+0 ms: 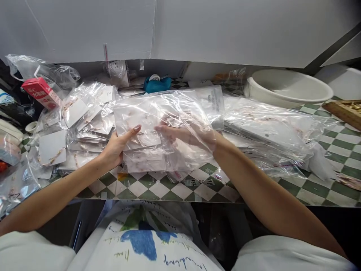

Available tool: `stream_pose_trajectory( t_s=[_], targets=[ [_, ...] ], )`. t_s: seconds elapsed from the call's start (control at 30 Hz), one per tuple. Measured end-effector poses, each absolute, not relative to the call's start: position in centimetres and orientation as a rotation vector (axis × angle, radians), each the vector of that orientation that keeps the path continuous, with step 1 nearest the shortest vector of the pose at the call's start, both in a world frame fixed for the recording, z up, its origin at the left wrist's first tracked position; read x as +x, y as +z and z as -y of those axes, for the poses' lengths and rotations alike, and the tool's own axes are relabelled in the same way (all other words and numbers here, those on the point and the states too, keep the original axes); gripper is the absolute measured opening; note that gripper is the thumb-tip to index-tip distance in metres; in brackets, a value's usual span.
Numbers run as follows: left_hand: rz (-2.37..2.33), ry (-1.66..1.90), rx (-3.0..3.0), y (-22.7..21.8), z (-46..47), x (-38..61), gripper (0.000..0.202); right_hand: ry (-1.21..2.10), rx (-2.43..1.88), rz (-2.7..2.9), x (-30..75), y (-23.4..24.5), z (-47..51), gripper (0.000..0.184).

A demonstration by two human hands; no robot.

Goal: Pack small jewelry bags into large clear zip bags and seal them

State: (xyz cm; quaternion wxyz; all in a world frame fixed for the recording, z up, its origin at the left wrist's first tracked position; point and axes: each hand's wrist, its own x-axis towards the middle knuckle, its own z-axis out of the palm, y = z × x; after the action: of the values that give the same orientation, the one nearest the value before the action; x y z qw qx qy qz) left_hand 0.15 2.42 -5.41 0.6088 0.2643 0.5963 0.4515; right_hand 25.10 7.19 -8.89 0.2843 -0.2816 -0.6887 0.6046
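Your left hand [117,146] grips the left end of a clear plastic bag [194,107] over the table [160,190]; your right hand's [183,131] grip, behind film, is indeterminable. Probably light, slippery: hold the stiffer cards [145,162].

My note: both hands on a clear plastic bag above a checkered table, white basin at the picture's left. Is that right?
Not quite: the head view shows the white basin at the picture's right. The left hand and right hand are indeed on the clear plastic bag above the checkered table.
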Motion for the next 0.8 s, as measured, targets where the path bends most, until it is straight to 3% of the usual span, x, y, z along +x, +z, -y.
stream_pose_trajectory(
  t_s=[0.17, 0.3, 0.4, 0.5, 0.63, 0.7, 0.8],
  targets=[
    [-1.358, 1.007, 0.641, -5.2, -2.4, 0.0, 0.109, 1.672, -0.727, 1.711, 23.1, -7.6, -6.3, 0.081],
    [-1.376, 1.044, 0.666, -4.9, -2.5, -0.5, 0.099, 1.425, -0.948, 1.729, 25.2, -3.7, -7.4, 0.037],
    [-1.324, 1.04, 0.713, -4.8, -2.7, -0.9, 0.08, 0.969, -1.118, 1.527, 26.8, -2.1, -8.6, 0.021],
    [-1.26, 0.93, 0.7, -5.0, -2.7, -1.0, 0.063, 0.877, -1.039, 1.66, 26.4, -2.4, -8.8, 0.049],
    [-1.143, 0.7, 0.668, -5.0, -2.5, -0.7, 0.06, 1.127, -0.799, 1.908, 25.1, -3.5, -8.9, 0.076],
    [-1.086, 0.703, 0.663, -4.9, -2.3, -0.7, 0.06, 1.221, -0.827, 1.876, 25.6, -3.8, -9.5, 0.08],
    [-1.041, 0.759, 0.64, -4.4, -2.2, -0.8, 0.051, 1.296, -0.961, 1.669, 27.1, -3.6, -10.4, 0.063]
  ],
)
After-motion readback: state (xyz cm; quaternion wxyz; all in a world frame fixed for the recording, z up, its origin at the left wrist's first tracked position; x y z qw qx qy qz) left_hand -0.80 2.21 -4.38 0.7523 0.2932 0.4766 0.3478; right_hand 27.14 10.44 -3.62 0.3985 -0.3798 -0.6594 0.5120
